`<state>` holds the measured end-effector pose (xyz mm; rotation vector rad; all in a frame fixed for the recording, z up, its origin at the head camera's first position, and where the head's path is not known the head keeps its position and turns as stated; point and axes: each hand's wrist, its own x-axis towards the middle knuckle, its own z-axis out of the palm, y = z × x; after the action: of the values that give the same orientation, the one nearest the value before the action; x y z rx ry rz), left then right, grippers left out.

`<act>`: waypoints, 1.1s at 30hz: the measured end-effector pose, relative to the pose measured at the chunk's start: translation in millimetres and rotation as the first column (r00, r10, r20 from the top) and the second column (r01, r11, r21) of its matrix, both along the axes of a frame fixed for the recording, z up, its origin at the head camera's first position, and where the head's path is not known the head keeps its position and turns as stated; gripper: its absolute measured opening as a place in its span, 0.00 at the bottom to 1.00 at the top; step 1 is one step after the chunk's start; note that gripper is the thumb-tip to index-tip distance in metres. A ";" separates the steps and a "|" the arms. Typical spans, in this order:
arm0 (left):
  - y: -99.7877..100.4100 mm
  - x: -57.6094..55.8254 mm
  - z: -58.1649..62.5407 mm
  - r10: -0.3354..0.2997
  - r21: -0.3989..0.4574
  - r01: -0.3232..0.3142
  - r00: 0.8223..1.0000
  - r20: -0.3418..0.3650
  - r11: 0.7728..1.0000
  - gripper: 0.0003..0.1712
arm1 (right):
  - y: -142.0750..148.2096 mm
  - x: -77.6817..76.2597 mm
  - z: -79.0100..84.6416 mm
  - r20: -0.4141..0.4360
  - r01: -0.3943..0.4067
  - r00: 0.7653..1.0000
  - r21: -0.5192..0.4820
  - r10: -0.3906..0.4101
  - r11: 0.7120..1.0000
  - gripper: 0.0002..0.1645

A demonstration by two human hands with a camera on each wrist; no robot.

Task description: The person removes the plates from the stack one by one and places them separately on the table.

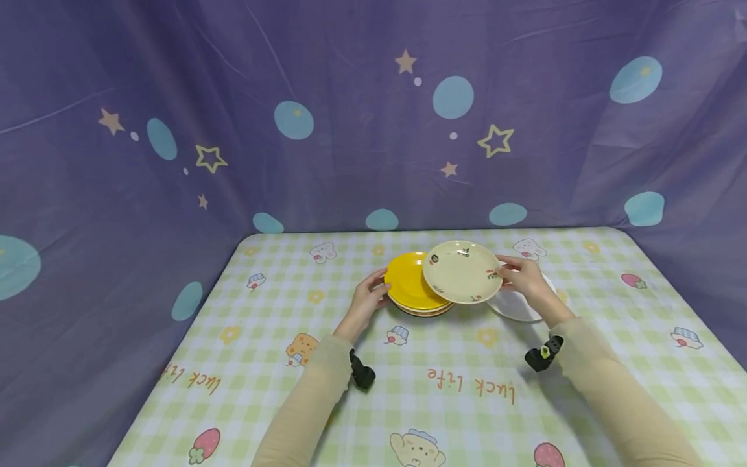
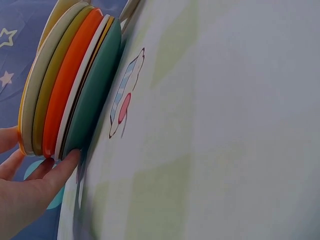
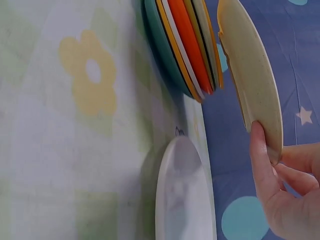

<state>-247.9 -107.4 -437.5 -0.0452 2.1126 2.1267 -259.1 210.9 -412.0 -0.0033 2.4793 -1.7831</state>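
My right hand pinches a cream plate with small printed figures by its right edge. The plate is held up, tilted, over the right part of a stack of plates. On top of that stack lies a yellow plate; below its edge show grey, olive, orange and white rims, with a teal dish at the bottom. My left hand holds the stack at its left side, fingers and thumb spread over the layered rims. In the right wrist view the cream plate's underside stands apart from the stack.
A white plate lies on the table right of the stack, partly under the right hand and cream plate. The checked tablecloth has printed cartoons and lettering. A purple curtain with stars hangs behind the table and at its sides.
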 end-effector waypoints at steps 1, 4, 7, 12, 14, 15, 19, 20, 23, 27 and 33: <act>-0.4 -2.3 -3.4 0.002 0.001 -0.002 1.000 0.000 1.000 0.25 | 2.3 0.5 0.0 0.003 0.003 1.000 0.003 -0.003 1.000 0.27; -1.5 -8.5 -12.9 0.011 0.008 -0.011 1.000 0.002 1.000 0.25 | 8.6 2.0 0.4 0.012 0.013 1.000 -0.002 -0.013 1.000 0.27; -0.6 -9.9 -15.1 0.027 0.000 -0.027 1.000 0.002 1.000 0.24 | 14.5 4.0 0.8 0.017 0.023 1.000 -0.014 -0.023 1.000 0.28; -0.3 -10.0 -15.2 0.035 -0.003 -0.035 0.999 -0.002 0.999 0.24 | 25.8 7.9 2.6 0.008 0.046 0.999 -0.007 -0.046 0.999 0.28; -0.4 -9.8 -15.1 0.035 -0.004 -0.035 0.999 -0.006 0.999 0.24 | 30.6 9.5 3.4 0.004 0.048 0.999 -0.007 -0.048 0.999 0.28; -0.4 -9.7 -15.0 0.036 -0.004 -0.036 0.999 -0.006 0.999 0.24 | 32.9 10.4 3.8 0.002 0.046 0.999 -0.006 -0.046 0.999 0.28; -0.1 -9.9 -15.1 0.038 0.001 -0.038 0.999 0.001 0.999 0.24 | 41.5 13.8 4.8 0.000 0.046 0.999 0.024 -0.046 0.999 0.28; -0.2 -9.8 -15.0 0.037 0.000 -0.037 0.999 -0.002 0.999 0.24 | 43.4 14.4 4.8 0.002 0.048 0.999 0.034 -0.049 0.998 0.29; -0.2 -10.0 -15.3 0.033 0.008 -0.033 0.999 0.000 0.999 0.24 | 49.4 16.1 4.7 0.002 0.059 0.998 0.059 -0.059 0.997 0.29; 0.0 -9.9 -14.9 0.031 0.011 -0.031 1.000 0.000 0.999 0.24 | 58.5 17.6 3.3 0.006 0.076 0.997 0.064 -0.077 0.995 0.30; 0.0 -8.8 -14.1 0.043 -0.003 -0.043 0.999 -0.002 0.999 0.24 | 70.4 20.6 2.4 0.017 0.100 0.995 0.060 -0.102 0.993 0.31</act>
<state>-256.8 -107.3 -451.6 -0.0895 2.1348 2.1485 -238.5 281.3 -409.6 0.1463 2.5597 -1.7364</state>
